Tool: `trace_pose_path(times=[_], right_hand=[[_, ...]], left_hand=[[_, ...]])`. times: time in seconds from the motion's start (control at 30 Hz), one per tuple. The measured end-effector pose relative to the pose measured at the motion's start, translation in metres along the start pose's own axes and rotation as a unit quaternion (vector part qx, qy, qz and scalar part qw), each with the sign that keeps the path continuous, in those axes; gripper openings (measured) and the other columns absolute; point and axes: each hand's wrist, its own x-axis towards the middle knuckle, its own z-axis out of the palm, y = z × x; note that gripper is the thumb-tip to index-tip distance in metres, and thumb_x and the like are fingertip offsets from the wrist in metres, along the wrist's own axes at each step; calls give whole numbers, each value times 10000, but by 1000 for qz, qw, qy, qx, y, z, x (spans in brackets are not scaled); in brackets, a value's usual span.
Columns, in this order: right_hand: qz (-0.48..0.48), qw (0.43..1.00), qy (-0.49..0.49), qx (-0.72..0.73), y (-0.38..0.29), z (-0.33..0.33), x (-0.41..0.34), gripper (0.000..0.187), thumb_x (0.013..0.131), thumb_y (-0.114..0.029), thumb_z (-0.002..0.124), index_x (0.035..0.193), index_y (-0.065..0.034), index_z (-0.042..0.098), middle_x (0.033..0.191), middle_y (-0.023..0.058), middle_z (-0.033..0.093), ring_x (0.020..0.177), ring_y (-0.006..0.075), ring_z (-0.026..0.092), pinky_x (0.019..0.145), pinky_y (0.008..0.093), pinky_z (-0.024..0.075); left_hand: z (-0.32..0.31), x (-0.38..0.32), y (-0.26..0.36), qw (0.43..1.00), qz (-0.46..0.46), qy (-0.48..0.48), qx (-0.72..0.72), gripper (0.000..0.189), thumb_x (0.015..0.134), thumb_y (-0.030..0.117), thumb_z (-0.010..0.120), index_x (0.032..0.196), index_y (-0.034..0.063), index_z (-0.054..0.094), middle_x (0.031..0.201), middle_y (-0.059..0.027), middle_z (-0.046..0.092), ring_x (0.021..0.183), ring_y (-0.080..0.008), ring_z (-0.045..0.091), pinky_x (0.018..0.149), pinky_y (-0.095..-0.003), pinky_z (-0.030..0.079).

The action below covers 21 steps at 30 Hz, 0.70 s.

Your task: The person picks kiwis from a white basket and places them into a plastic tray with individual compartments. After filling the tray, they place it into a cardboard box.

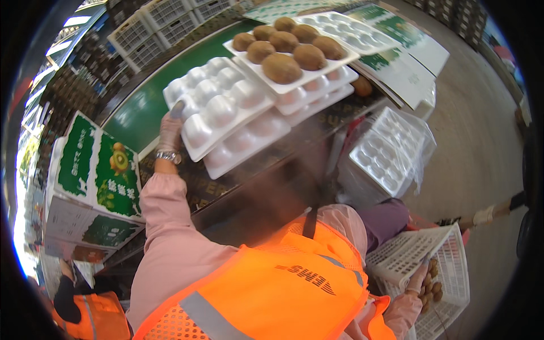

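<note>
My left hand point(171, 129), in a thin see-through glove, rests at the near-left edge of a white moulded fruit tray point(216, 106), its fingertips on the tray's cups. To the right, a white tray point(293, 87) full of brown kiwifruit point(281, 68) lies on top of more filled trays. At the lower right, my right hand point(418, 278), gloved too, reaches into a white plastic crate point(461, 272), beside loose kiwifruit point(432, 293). Its fingers are partly hidden by the crate's inner panel, so its grip is unclear.
Green and white printed cartons point(114, 170) stand at the left; flat cartons point(395, 76) lie at the upper right. Wrapped empty trays point(384, 148) stand right of the table. White crates point(165, 25) are stacked behind the green surface point(148, 80). A co-worker in an orange vest point(100, 314) is at the lower left.
</note>
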Motion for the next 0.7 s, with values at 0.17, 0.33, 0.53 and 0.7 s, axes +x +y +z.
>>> trace_pose_path(times=[0.17, 0.33, 0.53, 0.7], right_hand=[[26, 994, -25, 103, 18, -32, 12, 587, 965, -359, 606, 1412, 0, 482, 1355, 128, 576, 1164, 240, 579, 975, 357, 481], [27, 989, -34, 142, 34, -39, 20, 612, 963, -397, 610, 1417, -10, 473, 1357, 117, 568, 1159, 232, 571, 971, 357, 477], [13, 990, -38, 134, 42, -26, 17, 589, 978, -416, 596, 1405, -26, 486, 1313, 86, 579, 1122, 218, 572, 962, 354, 476], [-31, 980, 41, 190, 53, -19, 28, 394, 1065, -298, 463, 1344, -40, 566, 1161, 26, 625, 977, 196, 569, 911, 315, 466]], left_hand=[[14, -15, 18, 989, -97, 36, -110, 579, 914, 358, 694, 1306, -42, 548, 1159, -152, 673, 965, -271, 677, 868, -384, 554], [16, -11, 28, 979, -154, -2, -136, 542, 932, 319, 642, 1326, -37, 533, 1167, -169, 667, 994, -298, 673, 894, -401, 537], [2, -20, 10, 967, -156, -105, -174, 628, 946, 413, 616, 1385, -22, 505, 1297, -158, 622, 1122, -310, 628, 980, -427, 490], [13, 1, 78, 829, -235, -33, 506, 729, 917, 563, 628, 1329, -34, 560, 1214, -220, 663, 1008, -315, 665, 900, -446, 521]])
